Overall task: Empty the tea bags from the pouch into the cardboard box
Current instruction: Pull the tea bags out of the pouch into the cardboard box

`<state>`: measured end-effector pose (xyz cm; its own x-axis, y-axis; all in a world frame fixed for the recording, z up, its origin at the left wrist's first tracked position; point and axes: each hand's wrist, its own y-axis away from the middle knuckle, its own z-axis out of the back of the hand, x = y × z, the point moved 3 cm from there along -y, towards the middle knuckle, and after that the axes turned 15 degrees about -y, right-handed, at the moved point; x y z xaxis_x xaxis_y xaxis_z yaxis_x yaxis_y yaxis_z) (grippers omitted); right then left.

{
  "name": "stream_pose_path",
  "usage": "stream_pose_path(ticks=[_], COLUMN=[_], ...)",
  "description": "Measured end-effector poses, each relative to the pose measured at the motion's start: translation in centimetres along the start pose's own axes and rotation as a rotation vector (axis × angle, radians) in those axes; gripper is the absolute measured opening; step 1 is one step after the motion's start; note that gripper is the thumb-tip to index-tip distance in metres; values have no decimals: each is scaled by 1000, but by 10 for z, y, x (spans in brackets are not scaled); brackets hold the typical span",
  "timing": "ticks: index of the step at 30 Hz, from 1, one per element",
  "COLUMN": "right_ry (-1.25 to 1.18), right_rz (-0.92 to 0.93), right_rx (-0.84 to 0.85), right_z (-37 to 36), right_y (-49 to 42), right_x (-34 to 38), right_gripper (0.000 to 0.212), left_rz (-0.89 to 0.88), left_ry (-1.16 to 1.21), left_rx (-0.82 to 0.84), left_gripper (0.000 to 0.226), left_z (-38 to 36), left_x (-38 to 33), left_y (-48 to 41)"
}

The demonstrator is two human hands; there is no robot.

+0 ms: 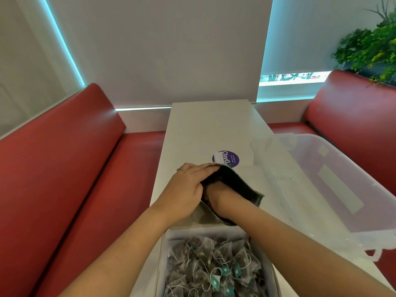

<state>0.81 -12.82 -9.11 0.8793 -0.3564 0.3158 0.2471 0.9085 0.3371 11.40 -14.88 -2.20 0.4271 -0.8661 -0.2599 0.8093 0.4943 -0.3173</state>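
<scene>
A black pouch point(237, 185) lies on the white table point(210, 129), just beyond the cardboard box point(164, 249). My left hand point(186, 189) presses flat on the pouch's left side and holds it by its mouth. My right hand point(216, 198) reaches into the pouch's open end, with its fingers hidden inside. Whether they hold anything cannot be seen. The box, white inside, sits at the near table edge. It is filled with several pyramid tea bags point(214, 266) with strings and teal tags.
A clear plastic storage bin point(334, 185) stands on the table at the right, close to the pouch. A round purple sticker point(227, 158) lies behind the pouch. Red bench seats point(70, 172) flank the table on both sides. A green plant point(370, 46) is at the far right.
</scene>
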Motion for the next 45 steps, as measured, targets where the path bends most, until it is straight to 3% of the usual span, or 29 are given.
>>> stream_pose_path(ticks=[4, 7, 13, 20, 28, 38, 40, 45], right_ry=[-302, -425, -601, -472, -343, -463, -436, -239], right_rz=[232, 442, 521, 462, 502, 534, 535, 443], right_rx=[-288, -508, -437, -244, -133, -449, -334, 216], right_z=[25, 27, -5, -48, -56, 1, 1, -52], right_y=[60, 107, 153, 130, 125, 128, 124, 119], right_x=[-12, -20, -26, -29, -29, -31, -30, -30], right_gripper=[19, 17, 22, 28, 34, 19, 20, 39], left_rz=[69, 132, 256, 359, 464, 398, 402, 404], left_ry=[146, 246, 250, 52, 35, 94, 96, 128], left_rx=[108, 122, -2, -182, -180, 2, 7, 0], left_gripper=[58, 58, 68, 72, 68, 75, 75, 74], left_z=[-1, -5, -5, 22, 24, 24, 25, 25], left_x=[7, 11, 11, 14, 25, 16, 17, 18], left_y=[-4, -4, -5, 5, 23, 28, 28, 27])
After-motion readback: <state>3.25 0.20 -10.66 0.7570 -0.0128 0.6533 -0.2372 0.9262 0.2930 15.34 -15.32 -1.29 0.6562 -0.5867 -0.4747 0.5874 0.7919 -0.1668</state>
